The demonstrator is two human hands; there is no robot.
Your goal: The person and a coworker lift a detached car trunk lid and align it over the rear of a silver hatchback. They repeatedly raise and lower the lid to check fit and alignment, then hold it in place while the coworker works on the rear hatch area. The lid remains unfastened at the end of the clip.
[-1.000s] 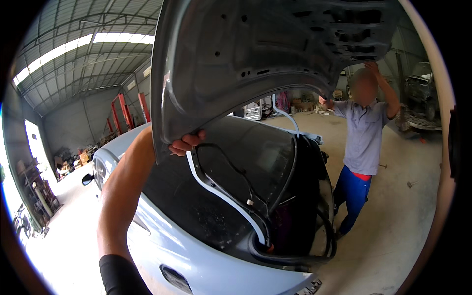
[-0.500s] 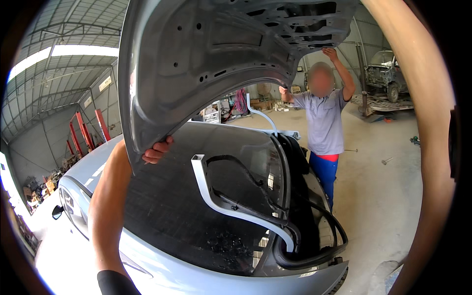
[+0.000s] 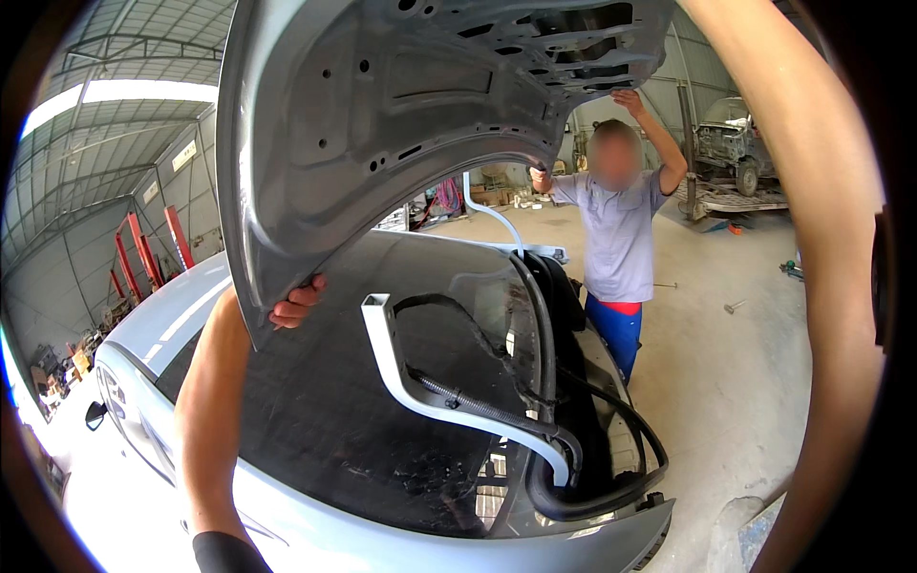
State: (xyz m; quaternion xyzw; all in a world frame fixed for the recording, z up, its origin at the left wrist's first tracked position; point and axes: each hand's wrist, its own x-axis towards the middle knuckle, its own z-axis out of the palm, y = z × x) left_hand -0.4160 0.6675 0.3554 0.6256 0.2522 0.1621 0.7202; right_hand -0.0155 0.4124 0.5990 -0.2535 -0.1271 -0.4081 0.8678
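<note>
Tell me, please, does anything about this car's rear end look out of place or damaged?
Yes. The grey boot lid is off its mounts, held up by the left hand and a co-worker. The curved hinge arm stands bare, its square end attached to nothing, and black cables hang loose by the boot opening.

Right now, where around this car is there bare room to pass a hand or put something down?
Free: the gap under the raised trunk lid above the rear window, right of the left hand, and the concrete floor between the car and the co-worker. Crowded: the trunk opening, filled by the hinge arm and black hoses.
</note>
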